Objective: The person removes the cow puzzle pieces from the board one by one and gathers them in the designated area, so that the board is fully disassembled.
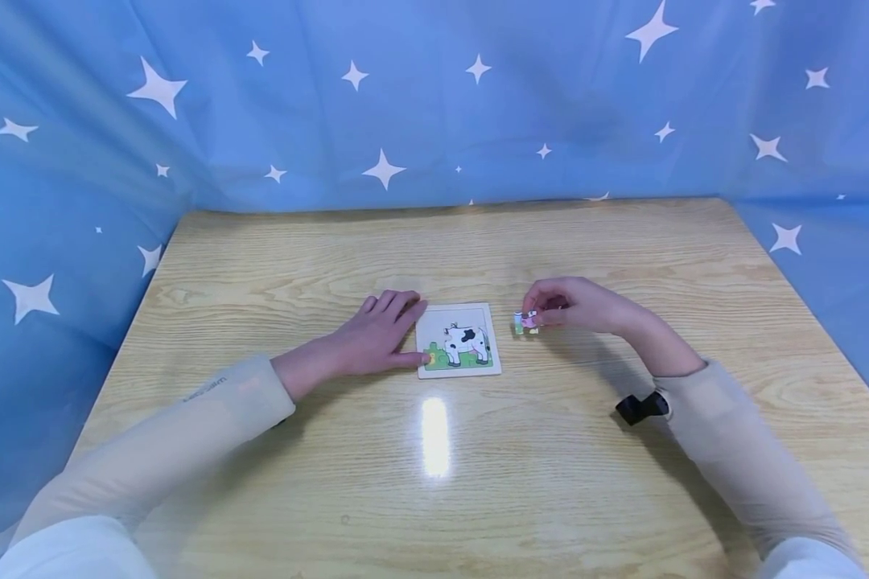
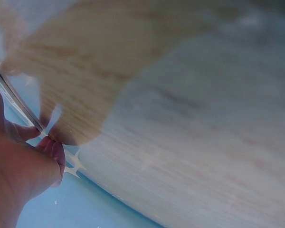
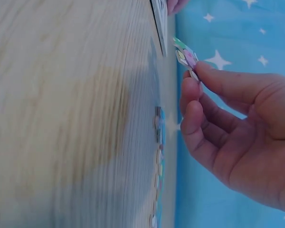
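A white-framed puzzle board [image 1: 452, 318] lies mid-table, with a black-and-white cow and green grass pictured on it. My left hand [image 1: 376, 334] rests at its left side, the thumb touching the lower left part and the fingers at the upper left corner. In the left wrist view the left hand [image 2: 31, 159] touches the board's edge [image 2: 16, 97]. Right of the board, my right hand [image 1: 579, 304] pinches a small coloured puzzle piece [image 1: 519, 323] between thumb and index finger. This puzzle piece [image 3: 186, 56] is held tilted above the table in the right wrist view.
Several more thin puzzle pieces [image 3: 159, 164] lie on the table below the right hand in the right wrist view. The wood-grain table [image 1: 333, 482] reaches back to a blue curtain [image 1: 434, 96] with white stars. A black strap [image 1: 640, 408] hangs at the right cuff.
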Demonstrator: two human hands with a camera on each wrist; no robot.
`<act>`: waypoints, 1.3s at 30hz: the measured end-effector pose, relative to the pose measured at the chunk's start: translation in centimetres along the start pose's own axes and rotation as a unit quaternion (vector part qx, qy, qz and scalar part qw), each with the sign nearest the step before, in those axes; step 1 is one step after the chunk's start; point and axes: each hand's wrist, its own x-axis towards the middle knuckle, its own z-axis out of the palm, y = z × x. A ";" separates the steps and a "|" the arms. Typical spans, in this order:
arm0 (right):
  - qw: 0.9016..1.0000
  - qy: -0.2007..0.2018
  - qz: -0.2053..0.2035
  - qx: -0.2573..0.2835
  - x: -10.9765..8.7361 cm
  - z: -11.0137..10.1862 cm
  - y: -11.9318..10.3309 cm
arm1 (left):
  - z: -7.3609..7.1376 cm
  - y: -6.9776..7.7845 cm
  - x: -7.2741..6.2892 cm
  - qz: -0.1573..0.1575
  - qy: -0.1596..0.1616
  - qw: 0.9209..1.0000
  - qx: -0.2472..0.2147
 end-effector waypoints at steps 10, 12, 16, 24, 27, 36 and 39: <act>1.000 0.003 0.018 0.020 -0.8 -0.8 0.9 | 0.0 0.0 0.1 0.001 -0.001 1.000 0.005; 0.999 0.003 0.023 0.024 -0.9 -0.9 1.1 | 0.0 0.0 0.1 0.001 -0.001 1.000 0.007; 0.999 0.002 0.028 0.021 -1.0 -1.0 1.5 | 0.0 -0.1 0.0 0.000 -0.001 1.000 0.010; 0.999 0.006 0.034 0.031 -1.4 -1.2 2.5 | 0.2 -0.1 0.1 0.001 0.003 1.000 0.009; 0.999 0.007 0.037 0.035 -1.5 -1.3 2.7 | 0.2 -0.1 0.1 0.001 0.002 1.000 0.007; 0.998 0.003 0.043 0.036 -1.8 -1.2 3.1 | 0.0 0.0 0.1 0.001 0.001 1.000 0.009; 0.998 0.000 0.043 0.039 -1.8 -1.2 3.3 | 0.1 0.0 0.1 0.001 0.002 1.000 0.009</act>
